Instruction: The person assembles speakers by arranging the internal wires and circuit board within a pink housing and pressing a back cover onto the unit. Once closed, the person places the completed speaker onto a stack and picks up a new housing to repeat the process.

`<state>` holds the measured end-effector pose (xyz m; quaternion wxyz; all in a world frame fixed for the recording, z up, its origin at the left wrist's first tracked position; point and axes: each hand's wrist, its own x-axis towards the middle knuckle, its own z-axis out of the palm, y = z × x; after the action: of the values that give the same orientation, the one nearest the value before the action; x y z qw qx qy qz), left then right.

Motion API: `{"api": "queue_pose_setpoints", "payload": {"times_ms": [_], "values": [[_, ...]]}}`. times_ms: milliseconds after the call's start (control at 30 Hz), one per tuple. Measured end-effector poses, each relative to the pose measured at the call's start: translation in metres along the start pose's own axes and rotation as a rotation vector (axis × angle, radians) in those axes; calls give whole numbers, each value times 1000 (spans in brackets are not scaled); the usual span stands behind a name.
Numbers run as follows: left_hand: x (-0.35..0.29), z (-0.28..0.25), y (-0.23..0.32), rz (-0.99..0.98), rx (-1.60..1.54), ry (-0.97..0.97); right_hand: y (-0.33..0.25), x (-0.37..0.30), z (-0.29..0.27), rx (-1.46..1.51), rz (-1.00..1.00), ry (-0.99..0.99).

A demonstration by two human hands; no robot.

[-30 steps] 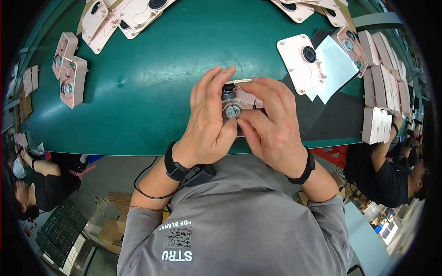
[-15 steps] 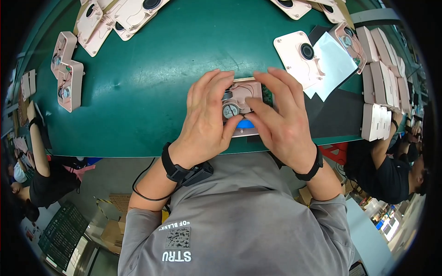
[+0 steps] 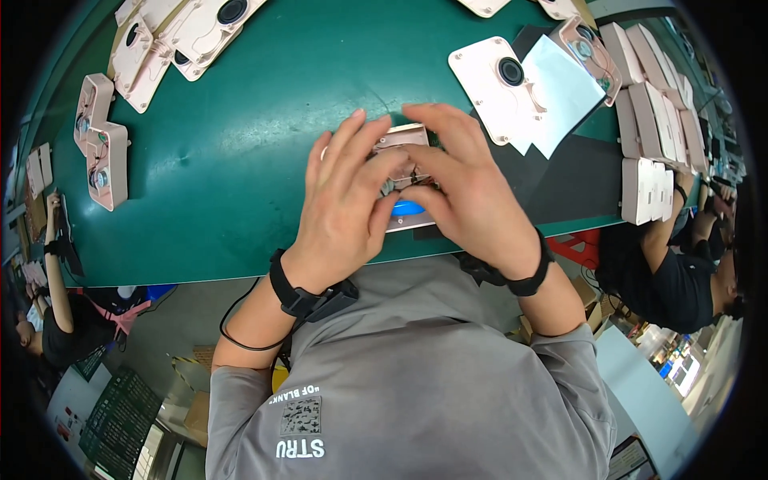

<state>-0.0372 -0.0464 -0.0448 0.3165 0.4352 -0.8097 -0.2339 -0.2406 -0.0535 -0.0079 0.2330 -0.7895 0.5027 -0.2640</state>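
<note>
A pale pink speaker housing (image 3: pixel 412 134) lies on the green bench between my hands, its inside facing up. A blue oval part (image 3: pixel 408 208) shows near its close edge. My left hand (image 3: pixel 340 200) holds the housing's left side, with thumb and fingers curved over it. From the right, my right hand (image 3: pixel 476 176) reaches in, its index finger and thumb bent toward dark thin wires (image 3: pixel 416 178) inside. What those fingertips grip is hidden. Between the thumbs, a grey round part is mostly covered by fingers.
An open two-lobed housing (image 3: pixel 116 156) stands at the left. Pink panels with black speakers (image 3: pixel 232 11) are stacked at the far left. On the right are another panel (image 3: pixel 484 84), a white sheet (image 3: pixel 560 96) and stacked pink housings (image 3: pixel 652 120). People sit at both sides.
My fingers have closed in over the housing, covering the grey round part that showed before. My right index finger has moved left across it. The whole view has turned slightly.
</note>
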Motion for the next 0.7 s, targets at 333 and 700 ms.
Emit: {"api": "queue_pose_setpoints", "payload": {"times_ms": [333, 700], "values": [[-2, 5, -6, 60, 3, 31, -9, -28, -23, -142, 43, 57], [0, 4, -7, 56, 3, 25, -11, -26, -2, -149, 60, 63]]}}
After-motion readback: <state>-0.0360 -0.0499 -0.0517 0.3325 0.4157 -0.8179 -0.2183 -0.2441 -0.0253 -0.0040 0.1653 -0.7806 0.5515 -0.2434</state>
